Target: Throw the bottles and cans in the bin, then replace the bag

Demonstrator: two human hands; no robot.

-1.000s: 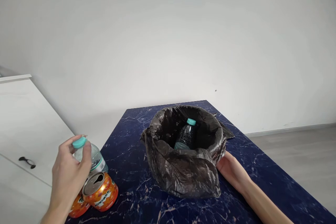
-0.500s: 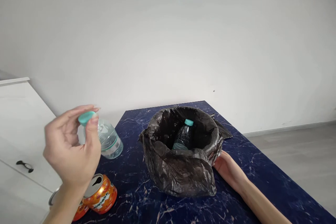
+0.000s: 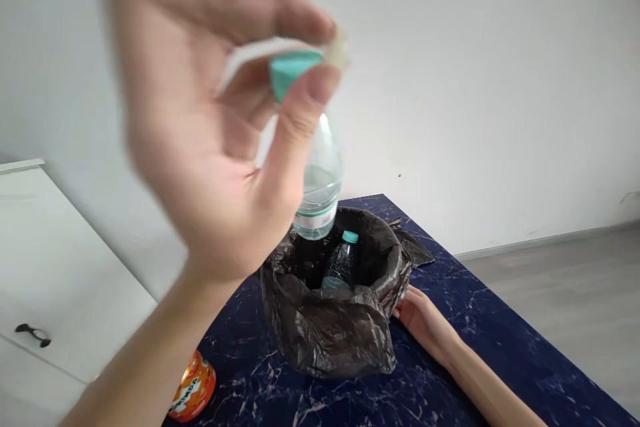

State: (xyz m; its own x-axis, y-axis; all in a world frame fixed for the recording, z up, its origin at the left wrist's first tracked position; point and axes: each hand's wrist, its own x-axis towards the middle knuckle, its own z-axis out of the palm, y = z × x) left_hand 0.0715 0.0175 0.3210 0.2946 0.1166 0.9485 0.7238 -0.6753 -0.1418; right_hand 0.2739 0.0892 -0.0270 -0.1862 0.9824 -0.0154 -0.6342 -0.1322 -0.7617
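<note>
Left fingers (image 3: 300, 107) pinch the bottle (image 3: 320, 180) by its cap, above the bin (image 3: 330, 327) rim.

The bottle (image 3: 319, 180) is clear, smooth plastic with a matt teal plastic cap (image 3: 290, 71). The bin bag (image 3: 330, 327) is thin, crinkled black plastic with a dull sheen. The table (image 3: 450, 260) looks like glossy dark-blue marble. The can (image 3: 193, 388) is shiny orange metal.

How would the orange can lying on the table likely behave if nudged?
The orange can lies on its side on the smooth table, so it would probably roll. It looks like thin metal, likely light and easily dented. Whether it is empty cannot be told.
</note>
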